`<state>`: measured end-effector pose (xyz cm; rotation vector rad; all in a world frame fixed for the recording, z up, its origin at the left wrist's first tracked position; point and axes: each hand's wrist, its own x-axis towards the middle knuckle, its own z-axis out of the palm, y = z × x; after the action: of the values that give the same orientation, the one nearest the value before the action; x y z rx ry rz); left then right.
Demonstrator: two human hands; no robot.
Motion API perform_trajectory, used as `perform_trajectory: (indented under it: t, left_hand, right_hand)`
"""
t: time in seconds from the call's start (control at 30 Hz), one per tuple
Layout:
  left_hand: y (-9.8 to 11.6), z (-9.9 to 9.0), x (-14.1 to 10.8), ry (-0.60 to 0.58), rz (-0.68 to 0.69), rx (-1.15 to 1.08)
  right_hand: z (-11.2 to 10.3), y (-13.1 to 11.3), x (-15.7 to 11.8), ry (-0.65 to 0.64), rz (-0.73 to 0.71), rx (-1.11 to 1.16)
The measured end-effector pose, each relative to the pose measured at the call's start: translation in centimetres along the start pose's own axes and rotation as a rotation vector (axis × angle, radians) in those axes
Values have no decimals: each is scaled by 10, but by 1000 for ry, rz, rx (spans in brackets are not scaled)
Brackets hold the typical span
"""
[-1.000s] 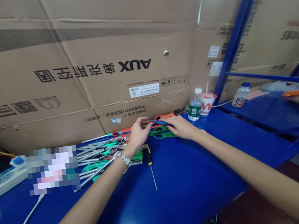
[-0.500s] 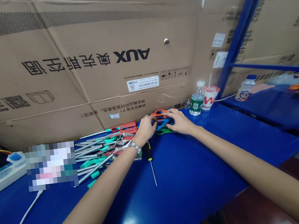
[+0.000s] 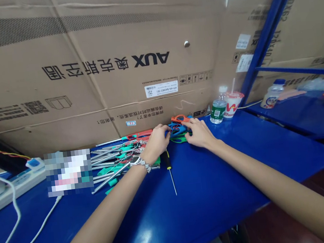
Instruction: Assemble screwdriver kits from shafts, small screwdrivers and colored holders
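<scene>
a: what sits between the two hands?

b: a blue piece, right in the gap between the left hand and the right hand. it's a strong, flat blue, with openings through it and a curved, handle-like outline. thin dark and reddish lines show against it, too small to make out properly.

a: and how are the hands?

b: the left one pinches the blue piece's near end between thumb and bent fingers. the right one is curved, its thumb set apart from the fingers, with the fingertips at the other end; i can't tell whether it grips.

a: anything close by?

b: an orange piece just beyond the blue one, and a green piece below it, between the hands. a screwdriver with a black and yellow handle lies on the near side of the left hand.

a: further out?

b: metal rods with green and red handles, left of the left hand. a bottle and a cup stand beyond the right hand.
</scene>
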<state>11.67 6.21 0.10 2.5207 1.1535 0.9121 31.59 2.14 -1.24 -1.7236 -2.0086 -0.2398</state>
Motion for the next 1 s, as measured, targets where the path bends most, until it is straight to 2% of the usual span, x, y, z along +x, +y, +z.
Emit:
perform_trajectory:
  t: [0.13,0.3,0.37,0.47,0.6,0.73,0.83,1.0]
  left_hand:
    - [-1,-23,-30,35,83,16]
    - [-17,-64,-96,78,212,116]
    - [-28,-76,-119,96,217,167]
    - [-44,-86,-139,67,224,179]
    - [-61,-85,-139,28,234,169]
    - [-68,-81,-133,32,240,137]
    - [-69,-79,-132,33,248,127]
    - [-73,-77,-128,40,261,137]
  right_hand:
    - [-3,-12,-3,45,-25,65]
    - [5,-38,10,44,-122,206]
    - [13,-52,23,-8,-196,287]
    - [27,-75,51,-166,-279,338]
    - [39,-101,90,-383,-333,306]
    - [40,-112,116,-579,-280,305]
    - [39,-115,124,-600,-286,275]
    - [29,-113,126,-505,-292,362]
